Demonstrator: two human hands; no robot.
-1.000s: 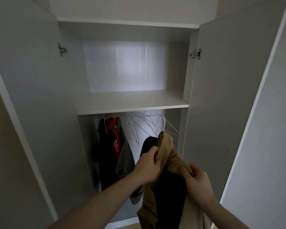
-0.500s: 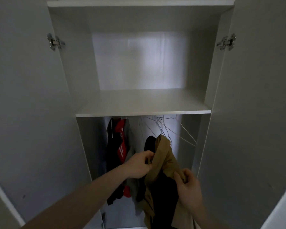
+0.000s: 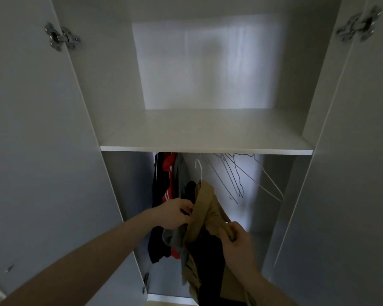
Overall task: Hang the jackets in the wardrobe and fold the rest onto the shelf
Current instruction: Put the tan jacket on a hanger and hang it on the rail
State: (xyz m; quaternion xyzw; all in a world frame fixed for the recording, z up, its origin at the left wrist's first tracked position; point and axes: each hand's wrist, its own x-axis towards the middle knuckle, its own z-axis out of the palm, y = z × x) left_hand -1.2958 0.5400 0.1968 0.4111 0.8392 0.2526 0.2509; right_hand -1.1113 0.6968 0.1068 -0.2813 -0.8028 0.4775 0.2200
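A tan jacket (image 3: pixel 208 208) with a dark lining hangs from a white wire hanger (image 3: pixel 199 170) that I hold up inside the open wardrobe, just below the white shelf (image 3: pixel 206 149). My left hand (image 3: pixel 175 214) pinches the jacket's left front edge. My right hand (image 3: pixel 236 239) grips its right front edge. The hanger's hook is below the shelf; the rail is hidden behind the shelf edge. To the left hang a black and red jacket (image 3: pixel 166 191) and a grey garment (image 3: pixel 180 177).
Several bare wire hangers (image 3: pixel 237 180) dangle to the right under the shelf. The left door (image 3: pixel 31 140) and right door (image 3: pixel 352 151) stand open on either side. The shelf top holds nothing visible.
The view has closed in on the wardrobe. Both hands carried the tan jacket deeper in and leftwards, and the hanger hook now shows above its collar.
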